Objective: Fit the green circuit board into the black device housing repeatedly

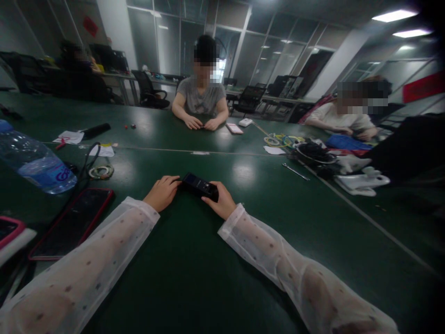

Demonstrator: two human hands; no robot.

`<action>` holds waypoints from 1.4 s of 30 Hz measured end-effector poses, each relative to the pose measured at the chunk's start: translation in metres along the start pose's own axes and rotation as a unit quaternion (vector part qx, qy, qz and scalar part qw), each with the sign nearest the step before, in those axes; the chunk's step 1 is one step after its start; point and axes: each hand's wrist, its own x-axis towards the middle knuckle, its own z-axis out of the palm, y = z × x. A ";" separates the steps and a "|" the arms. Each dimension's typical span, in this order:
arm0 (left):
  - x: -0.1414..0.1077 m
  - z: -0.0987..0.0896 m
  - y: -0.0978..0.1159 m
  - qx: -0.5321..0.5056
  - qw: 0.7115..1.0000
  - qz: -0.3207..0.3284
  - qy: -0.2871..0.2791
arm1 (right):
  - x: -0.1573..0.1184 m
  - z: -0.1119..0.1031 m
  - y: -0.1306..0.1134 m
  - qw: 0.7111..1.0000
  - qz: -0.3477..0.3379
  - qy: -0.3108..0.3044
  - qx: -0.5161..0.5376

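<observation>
A small black handheld device with a lit screen (197, 182) lies level at the middle of the green table. My right hand (222, 200) grips its right end, thumb along the near side and fingers around the far side. My left hand (162, 192) is at the device's left end, its fingers closed together with the tips at the corner. Something thin and dark shows at those fingertips, too small to make out. Sheer white dotted sleeves cover both forearms.
To the left are a red-edged phone (74, 222), a water bottle (38, 160) and a bracelet (100, 172). A wrench (295, 171) and piled cables (313, 150) lie right. Across the green table (243, 278) sit a person in grey (201, 95) and another in white (342, 116).
</observation>
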 end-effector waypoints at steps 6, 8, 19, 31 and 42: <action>0.000 0.002 -0.001 -0.002 1.000 -0.004 0.003 | 0.001 -0.002 -0.005 1.000 -0.002 0.016 0.016; 0.000 0.002 -0.001 0.000 1.000 -0.005 0.003 | 0.001 -0.003 -0.008 0.999 -0.009 0.029 0.018; 0.000 -0.004 0.003 0.012 1.000 -0.004 -0.004 | 0.001 -0.006 -0.010 0.986 -0.021 0.161 0.042; 0.000 -0.003 0.002 0.017 1.000 -0.005 -0.011 | 0.005 0.001 0.027 0.967 0.142 0.195 -0.081; -0.001 -0.003 0.001 0.005 1.000 -0.003 -0.008 | 0.004 0.000 0.021 0.961 0.151 0.211 -0.090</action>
